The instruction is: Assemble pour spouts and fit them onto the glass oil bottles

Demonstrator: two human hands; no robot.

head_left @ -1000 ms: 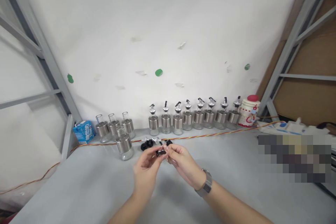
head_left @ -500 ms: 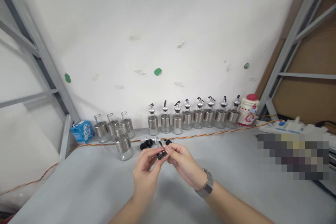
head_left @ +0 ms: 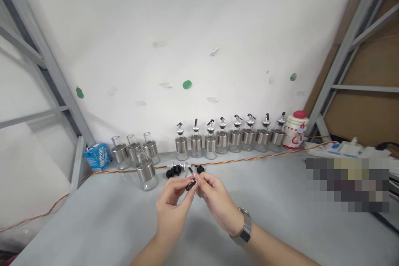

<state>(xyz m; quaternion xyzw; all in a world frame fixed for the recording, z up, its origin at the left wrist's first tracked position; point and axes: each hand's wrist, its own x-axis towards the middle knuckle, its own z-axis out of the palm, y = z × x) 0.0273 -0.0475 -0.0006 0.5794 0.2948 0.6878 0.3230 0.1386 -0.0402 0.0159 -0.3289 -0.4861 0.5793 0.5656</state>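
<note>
In front of me, my left hand [head_left: 173, 203] pinches a black ribbed stopper [head_left: 190, 186] between thumb and fingertips. Opposite it, my right hand [head_left: 218, 203] has thumb and fingers closed on the pourer spout at the stopper's end; fingertips cover most of the spout. Just behind the hands lie several loose black stoppers [head_left: 170, 173] and silver pourer tops [head_left: 183, 166]. Another black stopper [head_left: 200, 169] rests behind my right fingers. A glass bottle with a metal sleeve and uncovered neck [head_left: 146, 170] stands to the left of my left hand.
Three more uncovered bottles [head_left: 134, 150] stand near a blue carton [head_left: 98, 157]. Several bottles with pourers [head_left: 222, 140] line the wall, ending at a red-lidded jar [head_left: 294, 133]. A twisted cable [head_left: 237, 161] crosses the grey table [head_left: 93, 220]. A white power strip [head_left: 346, 148] lies right.
Both hands have shifted slightly, and the stopper between them has turned a little. More of the loose stopper behind my right fingers shows. The bottles stand as before.
</note>
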